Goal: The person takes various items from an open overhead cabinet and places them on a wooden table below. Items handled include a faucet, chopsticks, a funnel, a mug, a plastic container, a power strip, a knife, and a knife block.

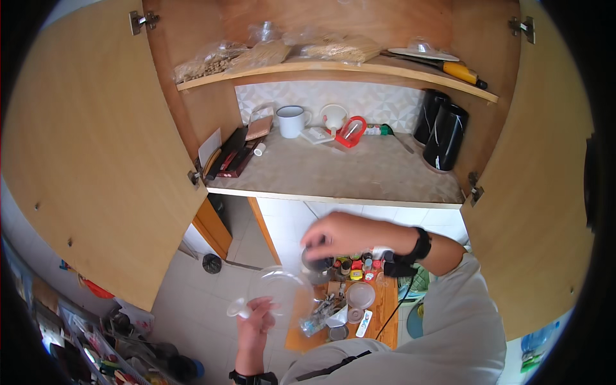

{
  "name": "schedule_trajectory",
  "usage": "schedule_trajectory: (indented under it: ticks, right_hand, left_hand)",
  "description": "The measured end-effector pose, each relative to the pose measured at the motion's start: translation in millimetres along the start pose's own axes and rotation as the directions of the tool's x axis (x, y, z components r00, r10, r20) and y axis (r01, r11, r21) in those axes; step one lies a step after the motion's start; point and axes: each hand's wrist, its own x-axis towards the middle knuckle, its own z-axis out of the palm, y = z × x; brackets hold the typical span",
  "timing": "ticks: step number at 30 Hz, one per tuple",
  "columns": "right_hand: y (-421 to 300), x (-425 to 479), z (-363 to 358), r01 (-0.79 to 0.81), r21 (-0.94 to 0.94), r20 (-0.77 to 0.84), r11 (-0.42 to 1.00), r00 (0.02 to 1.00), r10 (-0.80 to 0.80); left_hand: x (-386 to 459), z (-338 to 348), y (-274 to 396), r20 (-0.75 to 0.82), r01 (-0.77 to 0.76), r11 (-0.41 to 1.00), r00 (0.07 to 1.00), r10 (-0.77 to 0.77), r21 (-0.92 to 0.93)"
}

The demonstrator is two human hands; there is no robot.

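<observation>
My left hand (pixel 257 313), low in the view, grips a clear round plastic lid or bowl (pixel 284 293) by its near left side. A small white funnel-shaped piece (pixel 237 308) shows beside those fingers. My right hand (pixel 332 236) is raised below the cabinet's bottom edge, its fingers curled and blurred. A dark rounded thing (pixel 317 262) appears just under the right fingertips; whether the hand holds it cannot be told. On the cabinet's bottom board stand a white enamel mug (pixel 291 122), a small funnel (pixel 334 117), a red-rimmed item (pixel 353 132) and two black cylinders (pixel 446 137).
Open cabinet doors (pixel 91 144) flank me on both sides. Bagged sticks (pixel 341 48) and a yellow-handled tool (pixel 459 72) lie on the upper shelf (pixel 337 67). Below, a wooden table (pixel 385 313) bears jars, round lids (pixel 360 295) and packets. A cluttered rack (pixel 115 361) stands lower left.
</observation>
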Motion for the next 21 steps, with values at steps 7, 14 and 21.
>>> schedule_trajectory:
  ticks: [7,14,21]
  right_hand:
    - [170.5,49.7,-117.5,-0.38,-0.398,-0.531,0.835,0.837,0.128]
    - [265.0,60.4,-172.5,-0.493,-0.502,-0.272,0.711,0.87,0.411]
    - [288.6,28.4,-179.2,-0.571,-0.206,-0.784,0.795,0.582,0.215]
  left_hand:
    - [-25.9,-96.6,-25.0,-0.359,-0.032,0.999,0.933,0.018,-0.032]
    - [-67.0,-154.5,-17.3,-0.469,0.017,0.999,0.883,-0.03,-0.031]
    - [-61.8,-136.2,-16.5,-0.424,-0.145,0.987,0.9,0.101,-0.072]
